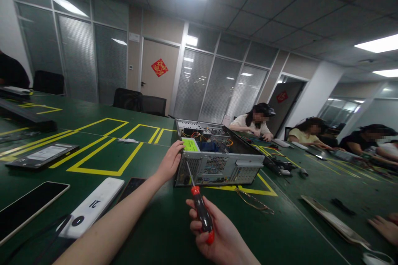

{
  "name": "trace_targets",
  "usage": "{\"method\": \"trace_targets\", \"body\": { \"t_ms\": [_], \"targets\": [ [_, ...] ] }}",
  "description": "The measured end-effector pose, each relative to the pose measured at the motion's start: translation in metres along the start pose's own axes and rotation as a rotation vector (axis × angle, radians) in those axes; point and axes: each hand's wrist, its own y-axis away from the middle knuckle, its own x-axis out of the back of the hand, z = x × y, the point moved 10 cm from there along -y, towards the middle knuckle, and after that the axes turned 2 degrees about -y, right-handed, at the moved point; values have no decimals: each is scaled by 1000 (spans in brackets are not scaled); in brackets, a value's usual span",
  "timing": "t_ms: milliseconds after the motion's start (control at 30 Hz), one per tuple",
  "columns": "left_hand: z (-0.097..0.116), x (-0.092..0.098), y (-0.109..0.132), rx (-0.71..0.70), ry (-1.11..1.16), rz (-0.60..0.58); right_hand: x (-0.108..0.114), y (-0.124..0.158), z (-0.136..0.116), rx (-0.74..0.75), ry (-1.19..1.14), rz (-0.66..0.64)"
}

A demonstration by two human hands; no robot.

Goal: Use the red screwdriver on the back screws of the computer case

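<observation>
A computer case (231, 161) lies on its side with its top open, its rear panel toward me. Inside are cables and a power supply with a bright green label (190, 145). My left hand (170, 160) is closed over the case's near left corner, fingers beside the label. In my right hand (214, 225) is a screwdriver (202, 211) with a black and red handle, its shaft pointing up at the perforated panel of the power supply. Whether the tip touches a screw I cannot make out.
On the green table (161, 223) at left lie a phone (31, 207), a white device marked 21 (93, 205) and a hard drive (45, 154). Eyeglasses (255, 201) lie right of the case. Several people work along the right side, near black cables (278, 163).
</observation>
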Motion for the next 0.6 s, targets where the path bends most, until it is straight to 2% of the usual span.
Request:
{"method": "trace_targets", "body": {
  "t_ms": [133, 400, 600],
  "targets": [
    [0, -1, 1, -6, -3, -6, -5, 3, -3, 18, -71, -48],
    [-1, 0, 0, -3, 6, 0, 3, 3, -5, 69, -48, 86],
    [-1, -1, 0, -6, 4, 0, -9, 2, -1, 8, -79, -28]
  ]
}}
